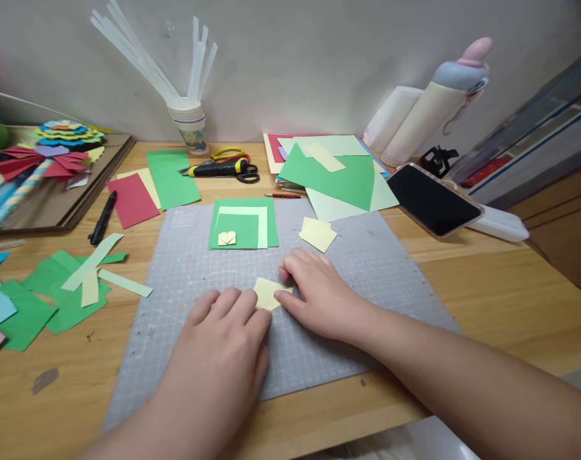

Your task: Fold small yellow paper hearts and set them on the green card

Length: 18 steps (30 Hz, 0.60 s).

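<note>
A small pale yellow paper piece (267,292) lies on the grey cutting mat (338,370) between my two hands. My left hand (223,345), fingers curled downward, holds its left edge. At its right edge, my right hand (314,291) has the thumb and forefinger closed on a corner; the other fingers are bent behind. Farther back on the mat rest loose yellow paper squares (318,234). To their left, a tiny folded yellow paper heart (226,238) sits on stacked green sheets (245,223).
Green scraps (80,297) spread to the left, near a black pen (103,218). Behind the mat are a utility knife (218,168), scissors (247,175), a paper cup (193,131) of white sticks and piled sheets (338,176). A phone (434,199) and bottle (427,115) stand at right.
</note>
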Motion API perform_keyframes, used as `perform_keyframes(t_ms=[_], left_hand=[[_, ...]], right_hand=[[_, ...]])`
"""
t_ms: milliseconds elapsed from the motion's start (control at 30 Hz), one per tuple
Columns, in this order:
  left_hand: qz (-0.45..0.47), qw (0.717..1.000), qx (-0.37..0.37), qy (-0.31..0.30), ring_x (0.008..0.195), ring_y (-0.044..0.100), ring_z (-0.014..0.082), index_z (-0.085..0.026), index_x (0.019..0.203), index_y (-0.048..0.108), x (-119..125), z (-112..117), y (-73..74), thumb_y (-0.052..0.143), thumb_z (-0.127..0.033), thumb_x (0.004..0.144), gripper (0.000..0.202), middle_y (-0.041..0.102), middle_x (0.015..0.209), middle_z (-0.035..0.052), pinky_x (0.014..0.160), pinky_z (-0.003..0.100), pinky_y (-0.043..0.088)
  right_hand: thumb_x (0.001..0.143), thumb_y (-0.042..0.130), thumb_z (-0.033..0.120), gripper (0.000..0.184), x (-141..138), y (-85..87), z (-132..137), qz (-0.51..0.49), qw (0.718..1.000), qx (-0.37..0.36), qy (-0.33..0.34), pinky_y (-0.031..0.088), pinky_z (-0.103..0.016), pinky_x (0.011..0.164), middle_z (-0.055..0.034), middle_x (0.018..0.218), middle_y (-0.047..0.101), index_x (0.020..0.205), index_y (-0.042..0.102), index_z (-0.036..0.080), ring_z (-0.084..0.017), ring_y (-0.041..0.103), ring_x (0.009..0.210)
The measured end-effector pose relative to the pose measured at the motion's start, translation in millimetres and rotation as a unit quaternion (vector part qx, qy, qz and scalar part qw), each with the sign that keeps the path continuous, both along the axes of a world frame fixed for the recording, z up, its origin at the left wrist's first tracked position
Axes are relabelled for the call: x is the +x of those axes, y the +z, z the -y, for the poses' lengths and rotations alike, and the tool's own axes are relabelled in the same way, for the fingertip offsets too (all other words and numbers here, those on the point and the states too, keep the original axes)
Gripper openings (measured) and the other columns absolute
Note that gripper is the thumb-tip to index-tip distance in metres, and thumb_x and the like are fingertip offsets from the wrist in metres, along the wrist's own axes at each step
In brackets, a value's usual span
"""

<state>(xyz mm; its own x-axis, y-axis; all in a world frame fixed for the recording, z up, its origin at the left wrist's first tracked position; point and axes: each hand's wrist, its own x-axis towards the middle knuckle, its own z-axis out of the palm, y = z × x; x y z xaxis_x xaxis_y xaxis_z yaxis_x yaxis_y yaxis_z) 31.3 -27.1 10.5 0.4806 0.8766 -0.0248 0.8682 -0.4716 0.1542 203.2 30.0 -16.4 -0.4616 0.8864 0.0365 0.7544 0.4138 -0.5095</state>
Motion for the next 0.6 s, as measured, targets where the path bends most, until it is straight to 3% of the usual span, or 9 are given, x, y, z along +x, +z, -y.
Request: perform_keyframes(t_ms=[133,200,233,300,467,600], left_hand=[[0.079,0.996,0.001,0.031,0.083,0.053,0.0229,-0.021,0.074,0.059,-8,-12,-7.9,0.047,-0.015,0.083,0.016,0.056,0.081,0.0019,0.077,0.042,0.036],[0.111,0.99,0.017,0.085,0.089,0.052,0.0242,-0.02,0.085,0.058,-11,-20,-14.8,0.052,-0.024,0.084,0.007,0.057,0.09,0.0036,0.079,0.042,0.036],[0.124,0.987,0.024,0.101,0.095,0.051,0.026,-0.019,0.095,0.057,-12,-23,-18.1,0.055,-0.028,0.083,0.015,0.057,0.098,0.0055,0.082,0.044,0.036],[0.126,0.988,0.01,0.091,0.105,0.048,0.0291,-0.022,0.11,0.055,-11,-28,-23.8,0.059,-0.036,0.082,0.032,0.053,0.111,0.0075,0.085,0.046,0.035],[0.135,0.988,-0.009,0.078,0.103,0.048,0.0275,-0.023,0.097,0.057,-10,-30,-29.3,0.06,-0.036,0.082,0.02,0.053,0.109,0.0053,0.085,0.045,0.034],[0.143,0.987,-0.008,0.073,0.106,0.048,0.0276,-0.024,0.103,0.054,-12,-29,-29.7,0.063,-0.035,0.081,0.026,0.054,0.111,0.0054,0.087,0.044,0.033]], right_hand=[[0.08,0.059,0.021,0.014,0,0.1,0,-0.005,1.0,0.0,0.003,0.036,-0.034,0.078,-0.0002,0.087,0.054,0.081,0.045,0.02,-0.018,0.048,0.085],[0.082,0.059,0.021,0.012,1,0.0,0,-0.006,1.0,-0.003,0.013,0.036,-0.034,0.079,-0.0004,0.088,0.054,0.081,0.047,0.02,-0.018,0.049,0.087],[0.082,0.059,0.021,0.01,1,-0.1,0,-0.008,1.0,-0.004,0.017,0.036,-0.035,0.08,-0.0006,0.089,0.055,0.082,0.049,0.02,-0.019,0.049,0.089],[0.084,0.058,0.022,0.007,2,-0.2,0,-0.019,1.0,-0.009,0.022,0.036,-0.036,0.083,-0.0014,0.092,0.056,0.086,0.052,0.02,-0.019,0.05,0.092],[0.079,0.067,0.028,0.025,9,1.9,0,-0.044,0.998,-0.033,0.037,0.038,-0.036,0.086,-0.0039,0.103,0.056,0.1,0.055,0.02,-0.021,0.051,0.099],[0.076,0.071,0.024,0.019,10,3.6,0,-0.049,0.997,-0.038,0.046,0.037,-0.036,0.087,-0.0034,0.1,0.056,0.089,0.058,0.019,-0.02,0.051,0.099]])
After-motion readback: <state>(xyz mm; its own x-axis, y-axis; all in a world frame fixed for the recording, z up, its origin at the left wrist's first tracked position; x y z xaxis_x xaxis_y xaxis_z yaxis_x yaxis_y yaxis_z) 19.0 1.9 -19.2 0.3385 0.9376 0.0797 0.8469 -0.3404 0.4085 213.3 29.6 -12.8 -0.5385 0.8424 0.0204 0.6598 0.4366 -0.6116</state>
